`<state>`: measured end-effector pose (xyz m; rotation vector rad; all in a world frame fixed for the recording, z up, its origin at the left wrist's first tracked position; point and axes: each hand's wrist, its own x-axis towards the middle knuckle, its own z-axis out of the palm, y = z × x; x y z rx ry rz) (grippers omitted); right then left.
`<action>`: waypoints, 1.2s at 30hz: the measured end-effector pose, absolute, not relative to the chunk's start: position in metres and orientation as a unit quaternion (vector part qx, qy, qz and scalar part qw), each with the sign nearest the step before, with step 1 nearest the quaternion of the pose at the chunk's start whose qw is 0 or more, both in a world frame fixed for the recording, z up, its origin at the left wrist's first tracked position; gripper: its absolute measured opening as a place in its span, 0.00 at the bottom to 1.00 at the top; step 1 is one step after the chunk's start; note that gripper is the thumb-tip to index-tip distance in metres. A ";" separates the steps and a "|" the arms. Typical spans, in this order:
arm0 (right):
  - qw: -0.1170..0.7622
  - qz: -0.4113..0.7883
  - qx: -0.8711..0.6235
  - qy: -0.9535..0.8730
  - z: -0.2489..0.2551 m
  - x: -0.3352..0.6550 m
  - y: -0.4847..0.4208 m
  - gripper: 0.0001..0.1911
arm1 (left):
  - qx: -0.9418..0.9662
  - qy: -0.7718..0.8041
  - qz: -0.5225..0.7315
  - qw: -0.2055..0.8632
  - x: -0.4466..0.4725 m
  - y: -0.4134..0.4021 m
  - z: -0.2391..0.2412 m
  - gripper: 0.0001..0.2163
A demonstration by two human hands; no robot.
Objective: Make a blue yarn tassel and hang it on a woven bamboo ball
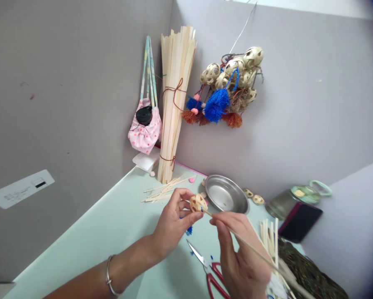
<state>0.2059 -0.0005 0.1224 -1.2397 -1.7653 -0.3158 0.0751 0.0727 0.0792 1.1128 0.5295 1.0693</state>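
Observation:
Between the thumb and fingers of my left hand (pixel 170 218) sits a small woven ball (pixel 198 202) of pale strips with open gaps. My right hand (pixel 240 251) pinches a thin stick (pixel 251 248), whose tip meets the ball's lower right side near a bit of blue. A blue tassel (pixel 189 229) hangs below my left hand, partly hidden by it. On the table just under both hands lie red-handled scissors (pixel 206 265) with their blades together; my right hand covers part of the handles.
A metal bowl (pixel 226 193) stands behind the ball, with thin strips (pixel 163 191) to its left. A tied bundle of flat strips (pixel 175 104) leans in the corner. Woven balls with tassels (pixel 230 83) hang on the wall. At right are a phone (pixel 301 222) and a jug (pixel 279 203).

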 end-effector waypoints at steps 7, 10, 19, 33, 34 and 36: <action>0.351 -0.289 -0.492 -0.743 0.110 0.206 0.004 0.09 | 0.514 0.243 0.472 0.674 0.074 0.075 0.079 0.17; 0.343 -0.302 -0.496 -0.738 0.109 0.205 0.006 0.09 | 0.526 0.246 0.471 0.664 0.074 0.074 0.079 0.18; 0.463 -0.074 -0.560 -0.683 0.127 0.201 0.002 0.08 | 0.524 0.257 0.471 0.662 0.075 0.070 0.081 0.17; 0.545 -0.018 -0.599 -0.587 0.137 0.204 -0.010 0.09 | 0.448 0.219 0.478 0.724 0.074 0.078 0.087 0.16; 0.546 -0.006 -0.601 -0.584 0.138 0.203 -0.010 0.08 | 0.439 0.217 0.476 0.730 0.073 0.078 0.089 0.15; 0.544 0.017 -0.600 -0.586 0.138 0.201 -0.009 0.08 | 0.419 0.221 0.469 0.745 0.071 0.078 0.093 0.15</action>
